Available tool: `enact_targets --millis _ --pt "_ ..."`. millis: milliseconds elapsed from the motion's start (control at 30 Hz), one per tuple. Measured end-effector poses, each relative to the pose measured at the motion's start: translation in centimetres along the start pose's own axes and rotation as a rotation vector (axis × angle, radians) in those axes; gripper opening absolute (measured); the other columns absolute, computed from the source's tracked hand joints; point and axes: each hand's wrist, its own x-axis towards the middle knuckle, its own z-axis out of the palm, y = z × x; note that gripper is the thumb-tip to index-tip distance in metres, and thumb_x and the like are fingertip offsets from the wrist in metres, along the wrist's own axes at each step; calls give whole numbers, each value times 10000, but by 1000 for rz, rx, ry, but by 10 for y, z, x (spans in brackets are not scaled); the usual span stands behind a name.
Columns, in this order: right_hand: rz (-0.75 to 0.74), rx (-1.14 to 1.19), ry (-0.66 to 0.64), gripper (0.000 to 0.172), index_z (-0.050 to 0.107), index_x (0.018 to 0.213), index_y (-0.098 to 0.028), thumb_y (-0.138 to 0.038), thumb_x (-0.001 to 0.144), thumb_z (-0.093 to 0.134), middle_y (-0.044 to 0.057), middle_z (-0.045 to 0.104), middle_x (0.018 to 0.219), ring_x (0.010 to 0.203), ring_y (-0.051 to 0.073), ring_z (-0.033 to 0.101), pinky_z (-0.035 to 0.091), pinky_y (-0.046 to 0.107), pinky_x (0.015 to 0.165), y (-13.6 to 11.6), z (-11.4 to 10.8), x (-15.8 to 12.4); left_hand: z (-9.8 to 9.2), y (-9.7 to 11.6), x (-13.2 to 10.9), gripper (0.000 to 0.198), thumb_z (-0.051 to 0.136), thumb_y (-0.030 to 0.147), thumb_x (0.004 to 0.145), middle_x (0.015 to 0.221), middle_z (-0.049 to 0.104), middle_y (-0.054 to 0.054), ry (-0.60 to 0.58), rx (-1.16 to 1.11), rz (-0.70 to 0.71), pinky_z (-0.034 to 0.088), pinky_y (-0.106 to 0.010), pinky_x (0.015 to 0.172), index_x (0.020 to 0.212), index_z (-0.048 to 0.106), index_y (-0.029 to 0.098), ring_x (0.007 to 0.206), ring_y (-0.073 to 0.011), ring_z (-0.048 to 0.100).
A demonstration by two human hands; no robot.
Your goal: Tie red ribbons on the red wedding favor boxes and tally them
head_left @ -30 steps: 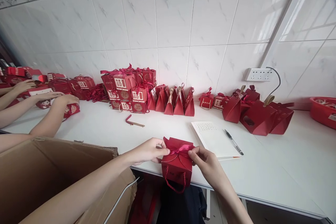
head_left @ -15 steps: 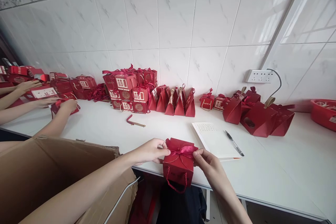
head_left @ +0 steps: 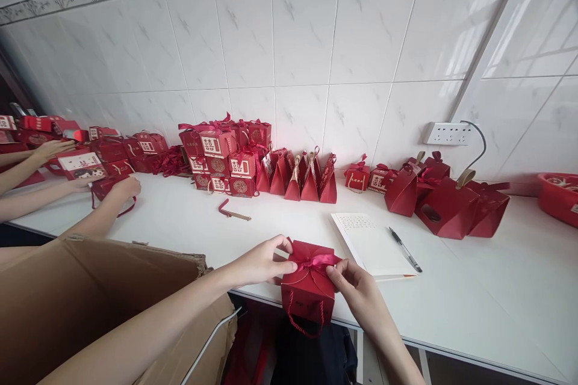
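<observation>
A small red gift box (head_left: pixel 301 302) sits at the table's front edge, with a twisted red cord handle (head_left: pixel 307 332) hanging down its front. Across its petal-folded top lies a crimson ribbon (head_left: pixel 320 261), tied in the middle. My left hand (head_left: pixel 266 261) is closed at the box's left side, pinching the ribbon between thumb and fingers. On the other side my right hand (head_left: pixel 356 284) pinches the ribbon's right loop with thumb and forefinger. Some of the fingertips are hidden behind the box.
An open notebook (head_left: pixel 383 258) and a pen (head_left: pixel 405 249) lie just beyond. Stacked gift boxes (head_left: pixel 217 165) and red bags (head_left: pixel 445 210) line the wall. A cardboard box (head_left: pixel 112 289) stands at left, below another person's hands (head_left: pixel 124 187). A red basin (head_left: pixel 557 195) is far right.
My right fingers have moved slightly inward along the ribbon, and its right loop looks shorter. At left, the other person's box has shifted and tilted. The view has moved slightly.
</observation>
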Motion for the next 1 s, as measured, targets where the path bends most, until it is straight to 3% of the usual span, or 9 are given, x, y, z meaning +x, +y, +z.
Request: enact_targets --millis 133,300,533,667,767,867,933,1000 --pt "-1 23 -20 447 436 596 -193 -603 725 556 3 479 634 640 165 454 380 274 617 -1 -2 -2 -1 0 0 413 571 318 742 1064 578 -87 3 136 75 451 -256 627 1126 468 207 873 -181 581" --pt "18 45 -52 420 451 623 -191 -579 752 547 -2 479 658 669 163 442 360 273 643 4 -5 -1 -2 -4 1 533 539 317 768 1350 418 -89 51 277 129 436 -302 843 1286 447 234 1098 -228 513" --pt "53 143 -82 403 466 624 -186 -551 753 577 0 492 651 679 170 472 389 286 665 6 -7 -5 1 -2 -2 606 531 373 773 1364 401 -79 97 327 89 337 -301 986 1345 399 218 1160 -243 471" --pt "112 249 -120 395 469 635 -185 -543 747 592 15 519 679 721 183 507 429 324 730 4 -8 -7 0 -5 -1 591 529 379 773 1327 433 -84 99 326 104 367 -296 949 1331 418 221 1149 -244 472" --pt "136 252 -127 430 465 638 -186 -592 718 585 19 518 691 713 182 507 452 325 714 0 -7 -8 -2 -9 1 661 564 384 751 1302 442 -109 96 238 99 439 -298 843 1353 333 237 1071 -225 521" --pt "133 151 -112 484 447 609 -191 -657 697 547 1 474 633 639 163 478 446 295 640 -5 -3 -7 -5 -12 3 621 588 469 716 1158 505 -118 140 169 10 483 -292 685 1223 368 187 893 -191 572" --pt "120 27 -64 507 437 585 -194 -680 704 514 -11 443 585 583 148 446 409 276 585 -8 0 -7 -6 -12 4 478 548 546 713 959 546 -71 128 193 -38 478 -283 619 976 470 155 792 -175 565" --pt "103 -86 -3 516 430 569 -194 -685 715 493 -13 429 553 551 141 416 363 267 544 -8 3 -6 -6 -11 5 421 503 576 725 779 518 -17 78 225 -29 459 -273 596 773 472 159 716 -159 540"
